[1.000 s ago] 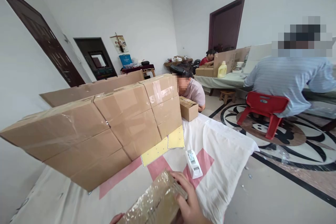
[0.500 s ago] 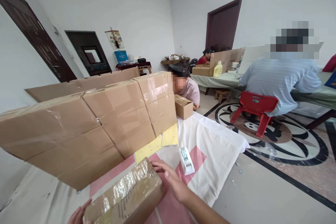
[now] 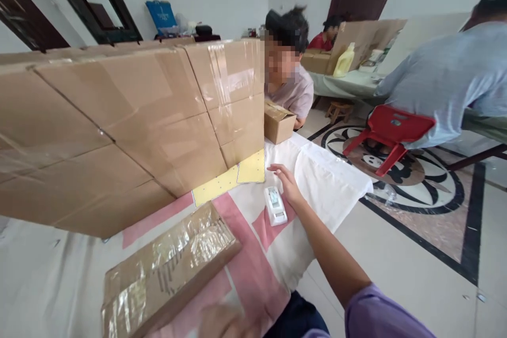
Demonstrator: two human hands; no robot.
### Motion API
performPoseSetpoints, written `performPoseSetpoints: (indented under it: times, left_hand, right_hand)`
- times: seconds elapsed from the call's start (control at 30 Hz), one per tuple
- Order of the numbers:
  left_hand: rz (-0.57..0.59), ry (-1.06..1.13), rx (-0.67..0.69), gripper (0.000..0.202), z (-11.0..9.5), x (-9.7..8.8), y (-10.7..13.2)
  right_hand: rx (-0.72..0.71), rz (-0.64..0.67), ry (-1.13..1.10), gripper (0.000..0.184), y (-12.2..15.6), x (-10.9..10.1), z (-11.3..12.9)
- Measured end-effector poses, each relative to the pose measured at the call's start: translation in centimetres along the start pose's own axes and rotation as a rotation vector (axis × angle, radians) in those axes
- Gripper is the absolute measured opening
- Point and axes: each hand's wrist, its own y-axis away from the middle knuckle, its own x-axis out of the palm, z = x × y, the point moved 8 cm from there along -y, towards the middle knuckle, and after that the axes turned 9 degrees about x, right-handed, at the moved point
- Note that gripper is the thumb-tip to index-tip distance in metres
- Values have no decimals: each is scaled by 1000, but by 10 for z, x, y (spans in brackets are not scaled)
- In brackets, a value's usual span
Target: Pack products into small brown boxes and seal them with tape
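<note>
A long cardboard box (image 3: 170, 269) sealed with shiny clear tape lies on the cloth in front of me, with neither hand holding it. My right hand (image 3: 288, 184) reaches forward with its fingers stretched out and apart. Just left of its palm is a small white plastic device (image 3: 275, 206) with a greenish window; I cannot tell whether they touch. At the bottom edge my left hand (image 3: 227, 321) is smeared by motion, to the right of the box's near end, and its fingers cannot be made out.
A wall of stacked cardboard boxes (image 3: 158, 116) stands on the left, beside yellow sheets (image 3: 216, 185). A person (image 3: 291, 90) sits across the table behind a smaller box (image 3: 279, 121). Another person sits on a red chair (image 3: 396, 132) at right. The white cloth (image 3: 328, 174) drapes over the table's edge.
Both hands have let go of the taped box, which now lies flat on the cloth. My right hand has moved forward to the white device, my left back and rightward. The view has tilted down.
</note>
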Motion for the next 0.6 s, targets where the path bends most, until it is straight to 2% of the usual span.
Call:
performPoseSetpoints:
  times: [0.07, 0.1, 0.17, 0.23, 0.3, 0.4, 0.5, 0.6]
  left_hand:
    - [113, -36, 55, 17, -7, 43, -15]
    - [236, -131, 167, 26, -17, 68, -27]
    - [347, -360, 343, 40, -32, 105, -55]
    - [436, -595, 423, 49, -35, 130, -83]
    - [479, -739, 463, 53, -35, 140, -102]
    - [440, -703, 465, 48, -39, 135, -110]
    - [405, -463, 312, 33, -36, 128, -108]
    - [458, -150, 90, 26, -24, 133, -104]
  right_hand:
    - [32, 39, -39, 38, 1, 5, -8]
    - [51, 67, -48, 38, 1, 8, -11]
    - [83, 131, -38, 40, 3, 15, -15]
    - [92, 171, -16, 40, 5, 20, -16]
    - [102, 182, -15, 40, 5, 22, -16]
    - [126, 188, -10, 42, 5, 23, -17]
    - [134, 179, -8, 43, 4, 23, -18]
    - [133, 159, 11, 44, 3, 21, -21]
